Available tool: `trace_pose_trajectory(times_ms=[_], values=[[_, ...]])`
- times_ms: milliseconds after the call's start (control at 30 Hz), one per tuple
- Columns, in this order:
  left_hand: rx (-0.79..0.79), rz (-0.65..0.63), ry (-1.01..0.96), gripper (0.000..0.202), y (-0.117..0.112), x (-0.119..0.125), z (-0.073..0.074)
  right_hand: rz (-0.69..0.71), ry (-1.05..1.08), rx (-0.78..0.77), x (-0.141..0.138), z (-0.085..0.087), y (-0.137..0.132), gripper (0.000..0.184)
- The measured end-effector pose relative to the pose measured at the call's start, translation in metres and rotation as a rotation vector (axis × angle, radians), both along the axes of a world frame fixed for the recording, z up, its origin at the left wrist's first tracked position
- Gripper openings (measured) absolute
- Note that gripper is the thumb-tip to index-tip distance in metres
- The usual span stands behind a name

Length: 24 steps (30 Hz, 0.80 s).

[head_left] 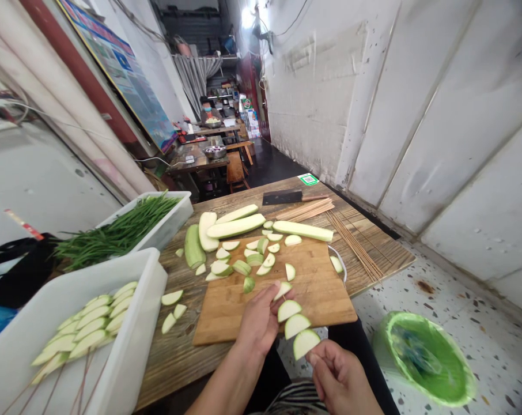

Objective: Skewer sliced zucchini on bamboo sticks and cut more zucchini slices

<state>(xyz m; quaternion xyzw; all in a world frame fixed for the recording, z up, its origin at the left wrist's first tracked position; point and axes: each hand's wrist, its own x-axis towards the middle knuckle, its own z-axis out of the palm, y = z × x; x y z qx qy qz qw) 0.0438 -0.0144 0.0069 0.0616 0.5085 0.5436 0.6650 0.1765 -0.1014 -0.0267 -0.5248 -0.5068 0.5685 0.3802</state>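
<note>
My left hand [261,317] pinches a half-round zucchini slice [282,290] at the far end of a skewer, above the near edge of the wooden cutting board [330,300]. Three more slices [296,326] sit in a row along that skewer. My right hand [336,372] is closed at the near end, just behind the last slice; the stick itself is mostly hidden by the slices and fingers. Loose cut zucchini pieces [255,259] lie scattered over the board. Beyond them rest halved lengths of zucchini [236,226].
At left stand a white bin [151,300] with skewered slices and another bin [183,204] of green chives. A cleaver [282,197] and bamboo skewers [356,245] lie toward the table's far right. On the floor at right is a green-lined bucket [425,357].
</note>
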Motion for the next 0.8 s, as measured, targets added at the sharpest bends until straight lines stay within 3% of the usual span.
trace_pose_trajectory(times_ms=[800], values=[[0.021, -0.049, 0.009, 0.01, -0.0064, 0.0017, -0.0009, -0.006, 0.008, -0.004, -0.0012, -0.0004, -0.0019, 0.037]])
